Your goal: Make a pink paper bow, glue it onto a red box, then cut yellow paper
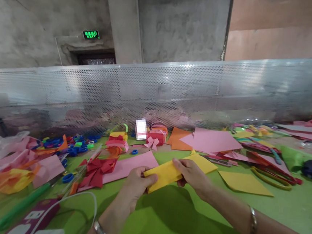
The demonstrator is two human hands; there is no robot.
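Both hands grip a folded strip of yellow paper (162, 175) held just above the green table. My left hand (138, 183) pinches its left end, with the thumb on top. Toward the other end, my right hand (190, 173) has its thumb on top and its fingers curled underneath. Behind the right hand lies another yellow sheet (205, 164), and a separate yellow sheet (244, 183) rests to the right. A pink sheet (132, 166) and a red paper bow (98, 170) are left of my hands.
Small paper bags, one red with a pink bow (152, 143), stand at the back by a perforated metal panel (120, 88). Blue rings (68, 177), paper scraps and a green stick (24, 205) crowd the left. A white cable (94, 199) loops near my left wrist. Pink sheets (211, 140) lie back right.
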